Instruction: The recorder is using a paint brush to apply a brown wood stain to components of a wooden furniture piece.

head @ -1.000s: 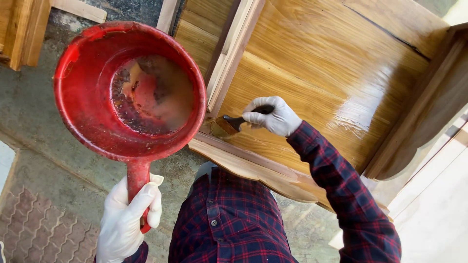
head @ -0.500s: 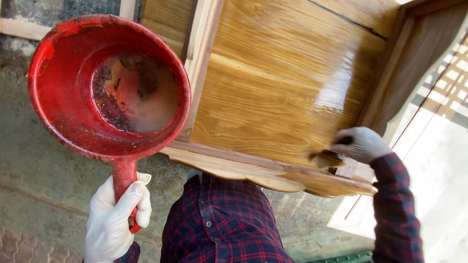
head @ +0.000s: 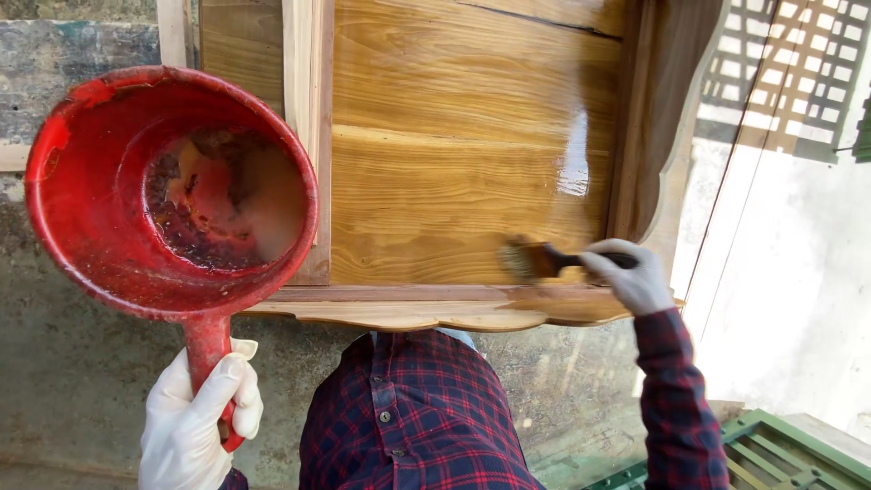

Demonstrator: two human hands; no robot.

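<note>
While my left hand grips the handle of the red pot, my right hand is closed on the brush, bristles on the panel's lower right. I judge coating underway; next calls for even strokes along the grain.

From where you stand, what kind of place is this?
Probably an outdoor or open workshop for wood finishing: a glossy, wet-looking wooden panel, a red plastic handled pot with brownish residue, and a rough concrete floor.
</note>
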